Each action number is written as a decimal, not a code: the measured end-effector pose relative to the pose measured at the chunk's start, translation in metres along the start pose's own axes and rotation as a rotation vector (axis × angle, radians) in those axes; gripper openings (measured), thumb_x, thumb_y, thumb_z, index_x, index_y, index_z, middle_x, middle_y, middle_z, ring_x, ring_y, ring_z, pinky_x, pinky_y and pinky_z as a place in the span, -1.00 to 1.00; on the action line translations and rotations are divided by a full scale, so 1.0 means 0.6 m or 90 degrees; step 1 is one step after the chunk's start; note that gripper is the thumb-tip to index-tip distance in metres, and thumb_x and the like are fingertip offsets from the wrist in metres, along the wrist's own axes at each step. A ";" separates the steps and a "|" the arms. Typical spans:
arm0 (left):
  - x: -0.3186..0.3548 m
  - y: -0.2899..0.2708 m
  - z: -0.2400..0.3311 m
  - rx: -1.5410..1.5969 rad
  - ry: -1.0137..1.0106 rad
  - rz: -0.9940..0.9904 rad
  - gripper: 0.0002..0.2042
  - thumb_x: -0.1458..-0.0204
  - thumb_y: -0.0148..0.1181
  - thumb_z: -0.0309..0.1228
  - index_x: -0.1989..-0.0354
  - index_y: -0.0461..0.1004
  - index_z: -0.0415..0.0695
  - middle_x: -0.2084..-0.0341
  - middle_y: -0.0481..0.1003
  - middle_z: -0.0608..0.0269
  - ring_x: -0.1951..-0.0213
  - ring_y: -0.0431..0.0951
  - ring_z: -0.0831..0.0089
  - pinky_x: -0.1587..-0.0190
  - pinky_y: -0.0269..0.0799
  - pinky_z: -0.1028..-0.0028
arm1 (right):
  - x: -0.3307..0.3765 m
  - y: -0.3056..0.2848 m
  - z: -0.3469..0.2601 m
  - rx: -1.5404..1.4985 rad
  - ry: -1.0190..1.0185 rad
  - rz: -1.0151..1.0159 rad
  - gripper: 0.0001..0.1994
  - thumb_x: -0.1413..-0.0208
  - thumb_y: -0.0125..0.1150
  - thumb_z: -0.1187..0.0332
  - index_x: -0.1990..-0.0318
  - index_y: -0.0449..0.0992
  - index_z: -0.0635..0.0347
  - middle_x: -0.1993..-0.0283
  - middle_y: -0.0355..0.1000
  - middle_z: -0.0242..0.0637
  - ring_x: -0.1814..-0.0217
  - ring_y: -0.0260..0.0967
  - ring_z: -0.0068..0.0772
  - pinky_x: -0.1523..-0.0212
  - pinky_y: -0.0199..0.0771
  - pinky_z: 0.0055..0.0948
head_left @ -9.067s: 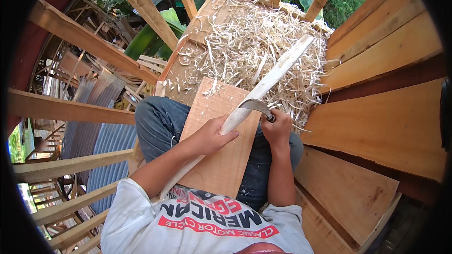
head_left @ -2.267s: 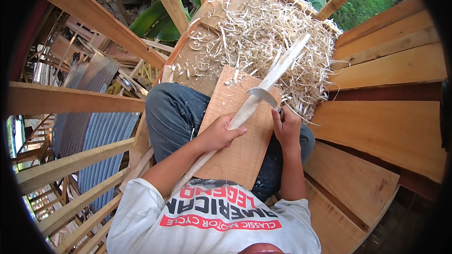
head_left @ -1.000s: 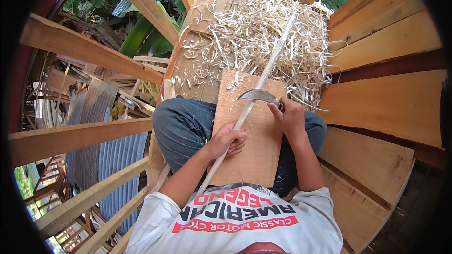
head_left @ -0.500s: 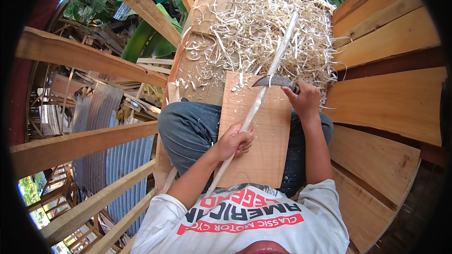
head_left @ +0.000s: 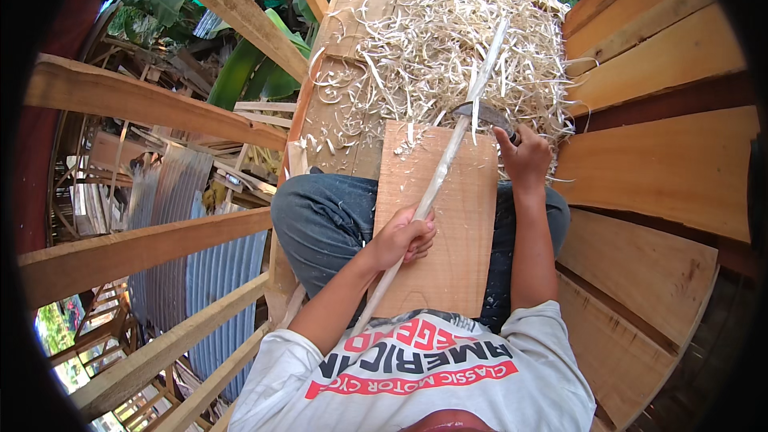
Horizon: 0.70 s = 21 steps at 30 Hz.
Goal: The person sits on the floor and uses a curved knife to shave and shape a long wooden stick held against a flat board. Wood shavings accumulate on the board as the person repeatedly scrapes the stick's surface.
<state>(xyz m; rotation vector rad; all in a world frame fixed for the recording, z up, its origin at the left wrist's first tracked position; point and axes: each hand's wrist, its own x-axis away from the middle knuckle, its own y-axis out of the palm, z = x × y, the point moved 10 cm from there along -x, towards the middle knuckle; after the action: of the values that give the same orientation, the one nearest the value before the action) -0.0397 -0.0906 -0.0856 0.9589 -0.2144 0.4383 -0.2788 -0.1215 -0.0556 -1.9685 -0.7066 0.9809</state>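
Observation:
My left hand (head_left: 404, 238) is wrapped round a long pale wooden stick (head_left: 438, 178), which slants from my waist up to the far right. In my right hand (head_left: 526, 162) is a curved, dark-bladed knife (head_left: 486, 114), gripped by its handle. Its blade lies across the stick, well beyond my left hand. A thin pale shaving (head_left: 475, 120) curls up at the blade. Beneath the stick a flat wooden board (head_left: 448, 248) rests across my lap, with small chips near its far edge.
A thick heap of curly wood shavings (head_left: 448, 40) covers much of the plank floor (head_left: 340, 104) ahead. Wooden rails (head_left: 152, 236) stand on the left, with corrugated metal sheets (head_left: 216, 288) and scrap wood beyond them. Wide plank walls (head_left: 656, 160) close in the right side.
The knife has slid away from me along the stick, and my right hand moved slightly with it. A shaving now lifts at the blade. My left hand keeps its grip.

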 end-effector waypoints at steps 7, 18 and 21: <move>-0.002 -0.003 -0.002 0.036 -0.003 -0.007 -0.83 -0.16 -0.07 -0.36 0.42 0.11 -0.04 0.80 0.10 0.48 0.81 0.07 0.70 0.74 -0.01 0.67 | 0.009 0.024 -0.001 -0.101 0.066 -0.126 -0.40 0.01 0.22 -0.16 0.71 0.32 0.25 0.78 0.24 -0.17 0.68 0.31 -0.15 0.60 0.27 -0.24; 0.002 -0.001 -0.009 0.109 -0.045 -0.052 -0.84 -0.09 -0.04 -0.36 0.44 0.11 -0.04 0.83 0.09 0.47 0.83 0.06 0.68 0.77 -0.01 0.66 | 0.112 0.029 -0.081 -0.830 0.171 -0.745 -0.80 -0.21 0.06 0.35 0.10 0.43 0.26 0.70 0.17 -0.55 0.77 0.06 -0.76 0.77 0.04 -0.68; 0.001 0.005 -0.011 0.088 -0.055 -0.024 -0.82 -0.07 -0.02 -0.34 0.45 0.11 -0.03 0.83 0.08 0.48 0.83 0.06 0.69 0.78 -0.02 0.66 | 0.080 0.034 -0.040 -0.803 0.229 -0.570 -0.83 -0.20 0.08 0.39 0.15 0.48 0.29 0.70 0.17 -0.58 0.78 0.02 -0.79 0.77 0.01 -0.69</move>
<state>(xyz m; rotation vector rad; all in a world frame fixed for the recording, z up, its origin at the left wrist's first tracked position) -0.0405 -0.0837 -0.0868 1.1162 -0.2458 0.3810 -0.2306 -0.1061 -0.0823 -2.2180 -2.0329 -0.5335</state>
